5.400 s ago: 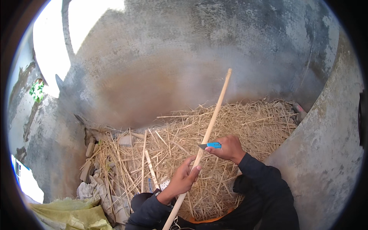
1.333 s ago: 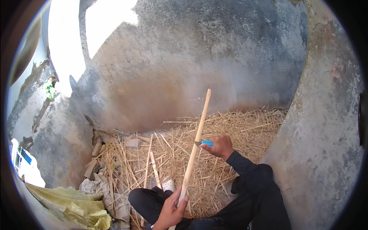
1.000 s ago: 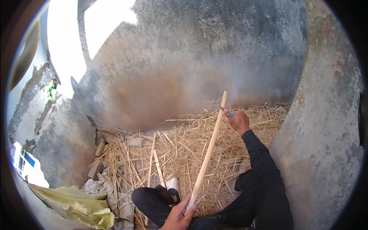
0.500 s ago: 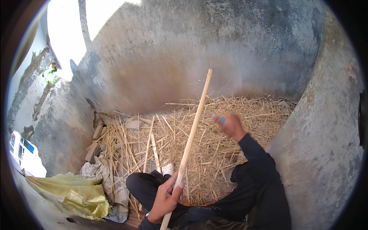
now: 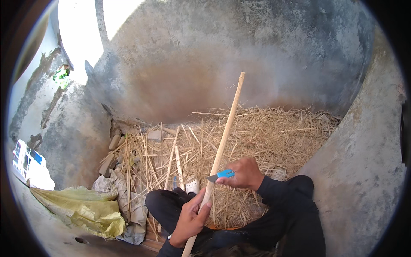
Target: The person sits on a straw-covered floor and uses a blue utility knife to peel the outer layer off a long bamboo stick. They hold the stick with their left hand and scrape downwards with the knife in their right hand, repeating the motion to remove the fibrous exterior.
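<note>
Over straw, left hand grasps a long, pale, smooth-looking stick; right hand, a blue-handled knife.

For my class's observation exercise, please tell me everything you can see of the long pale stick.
The long, slim, pale stick looks like wood or bamboo, its upper end slightly uneven. It slants up and rightward from the picture's lower edge. The left hand grips its lower part; just above, the dark blade of a blue-handled knife in the right hand crosses it; contact looks likely.
</note>
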`<action>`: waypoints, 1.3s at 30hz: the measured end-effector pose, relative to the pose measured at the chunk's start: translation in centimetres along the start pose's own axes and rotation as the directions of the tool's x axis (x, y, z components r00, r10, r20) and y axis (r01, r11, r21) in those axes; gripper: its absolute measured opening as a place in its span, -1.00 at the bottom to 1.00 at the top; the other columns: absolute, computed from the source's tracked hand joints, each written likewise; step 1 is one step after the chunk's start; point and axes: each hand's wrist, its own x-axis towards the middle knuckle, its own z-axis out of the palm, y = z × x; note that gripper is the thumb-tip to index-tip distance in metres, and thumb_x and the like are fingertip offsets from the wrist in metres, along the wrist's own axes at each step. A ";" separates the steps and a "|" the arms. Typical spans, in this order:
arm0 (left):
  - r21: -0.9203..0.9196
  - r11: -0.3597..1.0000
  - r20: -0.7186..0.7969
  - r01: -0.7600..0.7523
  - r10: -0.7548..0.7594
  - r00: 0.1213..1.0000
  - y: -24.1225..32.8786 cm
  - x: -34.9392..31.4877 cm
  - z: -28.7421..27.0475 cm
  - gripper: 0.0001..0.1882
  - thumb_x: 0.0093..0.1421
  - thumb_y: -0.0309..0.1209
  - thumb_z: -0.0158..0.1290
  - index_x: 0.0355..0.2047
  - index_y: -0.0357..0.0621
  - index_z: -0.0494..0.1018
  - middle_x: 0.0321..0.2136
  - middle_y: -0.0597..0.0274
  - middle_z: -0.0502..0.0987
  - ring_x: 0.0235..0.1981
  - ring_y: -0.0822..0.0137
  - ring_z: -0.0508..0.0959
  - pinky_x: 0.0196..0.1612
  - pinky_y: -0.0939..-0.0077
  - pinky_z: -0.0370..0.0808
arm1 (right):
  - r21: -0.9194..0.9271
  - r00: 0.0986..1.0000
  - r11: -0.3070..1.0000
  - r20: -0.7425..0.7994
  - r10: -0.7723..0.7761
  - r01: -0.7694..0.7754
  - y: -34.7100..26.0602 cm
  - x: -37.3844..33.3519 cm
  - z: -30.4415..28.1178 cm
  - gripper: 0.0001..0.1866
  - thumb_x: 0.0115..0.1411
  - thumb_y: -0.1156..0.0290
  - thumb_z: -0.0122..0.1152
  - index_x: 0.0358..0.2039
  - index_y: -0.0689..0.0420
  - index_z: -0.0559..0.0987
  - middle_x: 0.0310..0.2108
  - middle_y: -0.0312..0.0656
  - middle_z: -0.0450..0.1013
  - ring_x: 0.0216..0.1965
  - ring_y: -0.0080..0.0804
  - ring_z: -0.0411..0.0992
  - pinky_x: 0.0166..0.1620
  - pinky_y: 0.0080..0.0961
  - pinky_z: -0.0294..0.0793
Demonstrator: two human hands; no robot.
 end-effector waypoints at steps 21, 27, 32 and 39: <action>0.102 0.995 0.016 -0.017 0.016 1.000 0.4 -1.3 0.0 -0.47 0.33 -0.43 -0.04 0.26 -0.33 0.15 -0.49 0.51 0.33 -0.55 0.72 0.23 -0.53 0.80 0.17 | -0.084 0.998 0.996 0.057 0.035 -0.031 0.3 -0.4 -0.1 -0.20 0.02 -0.52 -0.09 -0.76 0.05 0.52 -0.85 -0.16 0.33 -0.77 -0.21 0.39 -0.64 -0.27 0.36; 0.143 0.989 0.021 -0.022 0.019 1.000 -0.3 -2.0 -0.1 -0.48 0.32 -0.44 -0.03 0.24 -0.35 0.18 -0.49 0.51 0.34 -0.54 0.72 0.24 -0.52 0.78 0.19 | -0.094 0.926 0.921 -0.061 0.373 -0.377 6.4 1.8 -0.4 -0.18 0.05 -0.48 -0.09 -0.82 0.08 0.49 -0.89 -0.14 0.29 -0.80 -0.19 0.37 -0.67 -0.28 0.34; 0.383 0.919 -0.008 -0.089 0.100 0.995 -0.9 -1.5 -0.7 -0.51 0.30 -0.46 -0.01 0.20 -0.41 0.22 -0.48 0.43 0.40 -0.50 0.67 0.31 -0.46 0.74 0.30 | -0.090 0.999 0.995 0.011 0.050 -0.048 -0.1 -0.8 0.2 -0.22 0.12 -0.43 -0.12 -0.80 0.06 0.49 -0.86 -0.17 0.30 -0.79 -0.21 0.36 -0.67 -0.29 0.31; 0.543 0.837 -0.007 -0.073 0.091 0.996 0.2 -1.6 -0.5 -0.54 0.27 -0.48 0.00 0.14 -0.44 0.26 -0.53 0.32 0.44 -0.48 0.64 0.34 -0.43 0.69 0.34 | -0.067 0.940 0.938 -0.027 0.340 -0.341 6.6 0.7 1.8 -0.19 0.07 -0.50 -0.14 -0.77 0.05 0.53 -0.86 -0.20 0.29 -0.79 -0.26 0.36 -0.67 -0.31 0.30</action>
